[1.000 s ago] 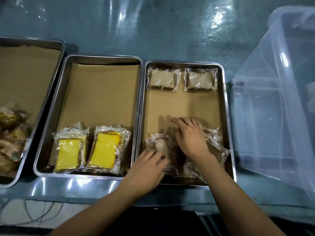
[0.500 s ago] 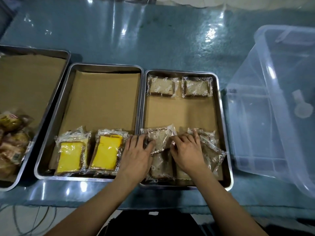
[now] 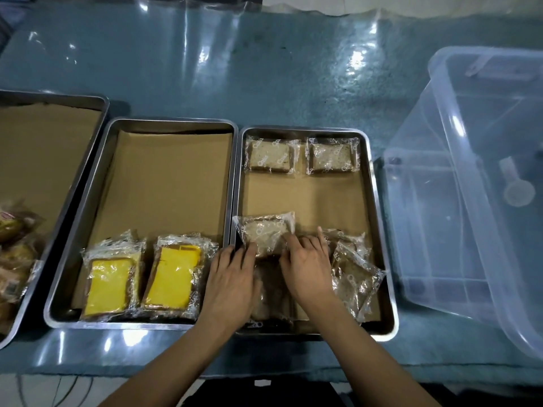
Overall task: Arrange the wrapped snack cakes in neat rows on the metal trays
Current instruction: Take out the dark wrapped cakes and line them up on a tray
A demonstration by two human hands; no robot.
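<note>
Brown wrapped cake [image 3: 266, 235] sits at the near-left of the right tray [image 3: 379, 230], just past the heap at the near end, w/ both hands on it. Left hand [image 3: 232, 277] has its fingers on the pack's near-left edge; right hand [image 3: 308, 265] has fingertips curled onto its near-right edge. Looks like a two-handed pinch/slide, but can't tell if the thumbs are under the film.

Behind it: bare brown liner, then two brown cakes [image 3: 302, 155] side by side at the far end, the first row. To the right of the hands, a loose pile of packs [image 3: 354, 268], overlapping & tilted, one more partly under the wrists.

Middle tray [image 3: 88, 224] holds two yellow cakes [image 3: 144, 277] at its near end, rest is liner. Left tray [image 3: 97, 113] has a heap of packs [image 3: 14, 254] at the frame edge. Clear plastic bin [image 3: 470, 186] stands right of the trays.

Risks, as I judge them: film is slick & crinkly, so the pack may skew while sliding and land crooked vs the far row. Right wrist is touching the loose pile, could drag it along. Squeezing too hard may squash the soft cake.
</note>
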